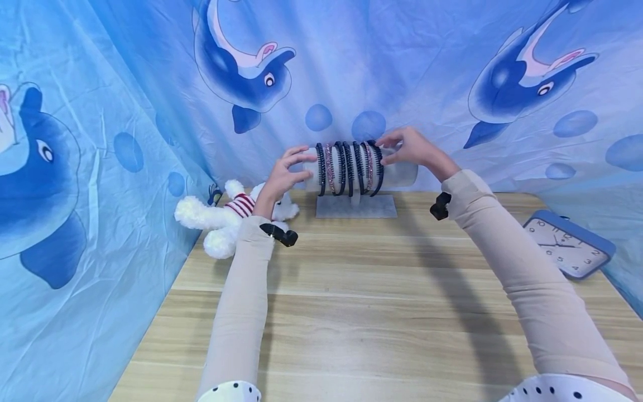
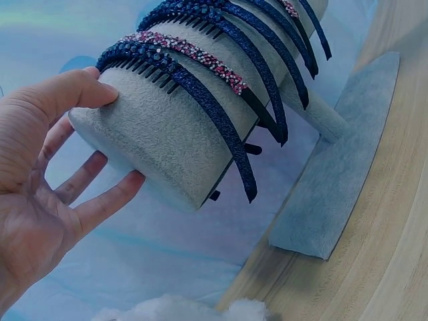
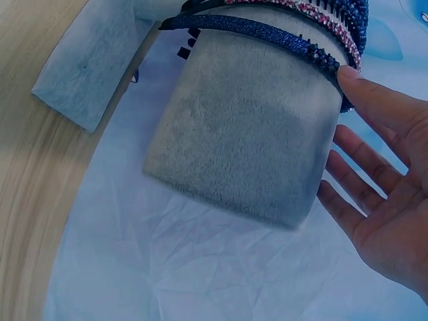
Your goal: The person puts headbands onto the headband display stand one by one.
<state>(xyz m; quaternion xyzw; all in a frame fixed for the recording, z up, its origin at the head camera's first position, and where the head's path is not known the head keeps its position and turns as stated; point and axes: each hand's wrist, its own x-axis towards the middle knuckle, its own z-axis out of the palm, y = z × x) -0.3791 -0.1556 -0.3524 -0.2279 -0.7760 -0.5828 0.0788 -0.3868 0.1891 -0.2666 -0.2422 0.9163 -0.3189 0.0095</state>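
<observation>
A grey velvet display roll (image 1: 402, 174) on a T-shaped stand (image 1: 356, 206) carries several headbands side by side, dark blue glittery ones (image 2: 224, 127) and pink-and-silver beaded ones (image 2: 194, 53). At the roll's left end is my left hand (image 1: 282, 177), fingers spread; its thumb rests on the velvet beside the outermost dark blue headband, three fingers along the end's edge. On the other side my right hand (image 1: 413, 148) touches the rightmost dark blue headband (image 3: 267, 37) with its thumb tip. Its other visible fingers lie loosely extended against the roll's back edge. Both index fingertips are hidden in the wrist views.
A white plush toy (image 1: 221, 223) in a red-striped top lies left of the stand, beneath my left wrist. A blue-framed clock (image 1: 570, 244) leans at the table's right edge. Blue dolphin-print cloth (image 1: 402, 67) hangs behind the wooden table (image 1: 346, 290).
</observation>
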